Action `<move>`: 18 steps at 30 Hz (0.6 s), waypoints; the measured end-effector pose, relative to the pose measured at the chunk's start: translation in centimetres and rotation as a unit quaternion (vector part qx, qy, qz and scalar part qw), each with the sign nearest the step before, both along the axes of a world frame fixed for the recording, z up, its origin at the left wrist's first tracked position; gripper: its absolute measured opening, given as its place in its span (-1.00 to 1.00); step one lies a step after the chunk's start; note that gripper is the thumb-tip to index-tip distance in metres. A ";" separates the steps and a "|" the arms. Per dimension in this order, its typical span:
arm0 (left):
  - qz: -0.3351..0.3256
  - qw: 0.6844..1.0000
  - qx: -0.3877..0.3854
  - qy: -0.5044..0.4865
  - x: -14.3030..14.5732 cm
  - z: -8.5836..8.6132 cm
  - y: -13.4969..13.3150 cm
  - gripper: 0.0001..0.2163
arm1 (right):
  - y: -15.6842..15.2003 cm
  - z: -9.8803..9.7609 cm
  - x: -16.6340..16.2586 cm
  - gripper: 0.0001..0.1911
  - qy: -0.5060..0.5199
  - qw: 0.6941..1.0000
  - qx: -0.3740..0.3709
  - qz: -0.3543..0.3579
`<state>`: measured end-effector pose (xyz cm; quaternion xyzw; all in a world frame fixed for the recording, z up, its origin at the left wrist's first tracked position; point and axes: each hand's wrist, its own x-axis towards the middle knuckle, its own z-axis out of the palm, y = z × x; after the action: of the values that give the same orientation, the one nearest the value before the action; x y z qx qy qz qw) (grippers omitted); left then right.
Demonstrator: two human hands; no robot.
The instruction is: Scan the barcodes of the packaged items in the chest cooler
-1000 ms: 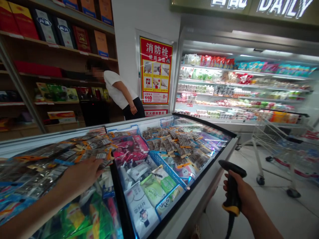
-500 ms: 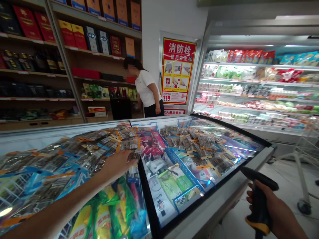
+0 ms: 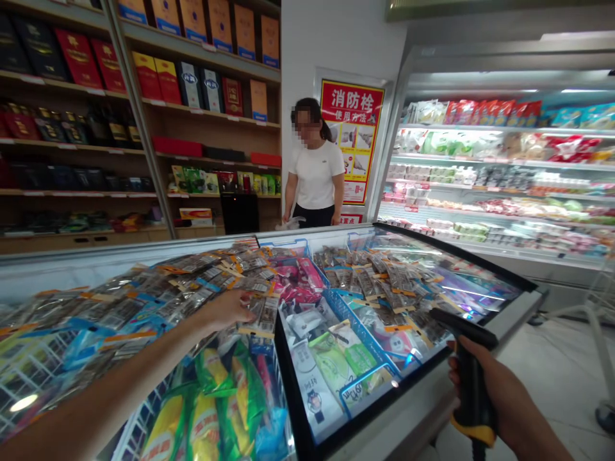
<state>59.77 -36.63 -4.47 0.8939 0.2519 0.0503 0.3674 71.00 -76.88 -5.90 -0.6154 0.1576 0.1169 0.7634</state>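
Observation:
My left hand (image 3: 229,310) is over the left half of the display freezer, its fingers curled at the left edge of a small clear snack packet (image 3: 266,314) with orange ends. Brown strips or pieces show inside the packet; what they are I cannot make out. Several similar packets (image 3: 187,272) lie in a layer around and behind the hand. In my right hand (image 3: 504,384) is a black and yellow handheld barcode scanner (image 3: 473,378), held by its grip in front of the freezer's right side. Its head points left, toward the freezer.
The display freezer's black frame (image 3: 291,378) divides two sections. Corn-shaped packs (image 3: 204,416) in green and yellow lie near me. A blue basket (image 3: 353,323) holds bags. Across the freezer stands a person (image 3: 314,173) in white. Shelves and a lit refrigerated case (image 3: 494,166) stand behind; a cart (image 3: 589,307) is right.
My left hand's fingers have curled in at the packet. The scanner has moved left with my right hand, closer to the freezer. The person opposite has straightened up and shifted right.

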 end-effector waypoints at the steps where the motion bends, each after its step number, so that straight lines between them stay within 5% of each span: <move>1: -0.022 0.999 -0.030 0.009 -0.1 0.3 -0.1 -0.84 | 0.3 0.0 -0.1 -0.75 0.000 1.000 -0.004 0.005; 11: -0.104 0.966 -0.234 0.045 -2.0 3.1 -0.6 -0.90 | 3.4 -0.1 -1.2 -0.68 -0.017 0.993 -0.043 0.106; 18: -0.061 0.905 -0.391 -0.157 4.8 3.2 -4.1 -0.83 | 5.0 0.9 -1.2 -0.73 -0.041 0.989 -0.043 0.136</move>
<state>64.59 -40.74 -1.29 0.6726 0.1356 0.0654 0.7245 69.81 -71.85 -5.00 -0.6678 0.0458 0.1878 0.7188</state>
